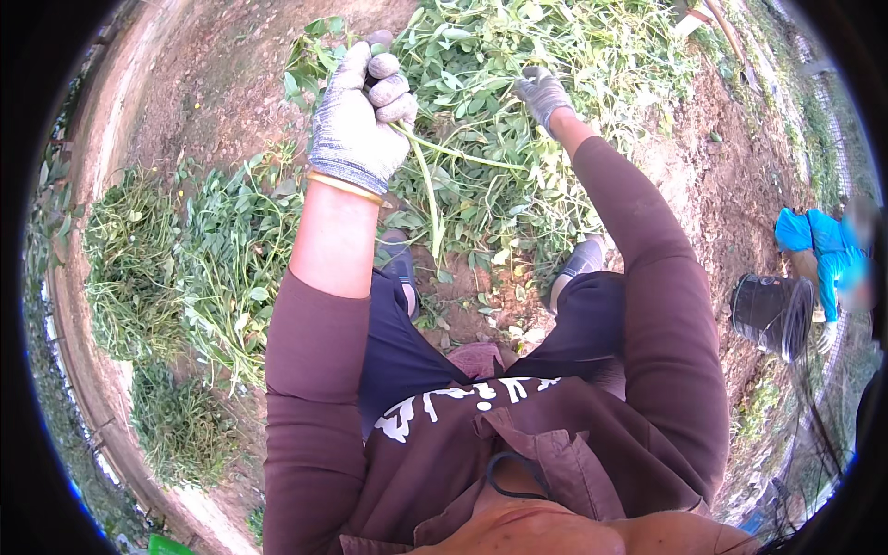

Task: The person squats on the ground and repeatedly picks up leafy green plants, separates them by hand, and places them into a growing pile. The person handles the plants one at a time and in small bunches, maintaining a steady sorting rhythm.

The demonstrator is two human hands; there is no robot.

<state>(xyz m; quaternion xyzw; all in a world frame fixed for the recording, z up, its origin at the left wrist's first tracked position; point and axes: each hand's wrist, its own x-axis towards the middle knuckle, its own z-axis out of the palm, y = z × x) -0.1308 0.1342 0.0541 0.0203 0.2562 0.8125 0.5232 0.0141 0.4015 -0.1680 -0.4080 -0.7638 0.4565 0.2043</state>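
Observation:
My left hand, in a white knit work glove with grey fingers, is closed around several green plant stems. Their leafy tops stick out past the fingers, and the stem ends hang down to the right. On the far right side of the heap of leafy green plants, my right hand wears a similar glove and touches the foliage. Its fingertips are partly hidden, so whether they grip a stem cannot be made out. The heap lies on the ground between and beyond my feet.
More piles of leafy plants lie on the soil at left. To the right, a person in blue bends beside a black bucket. A long wooden-handled tool lies at upper right. My shoes flank the heap's near edge.

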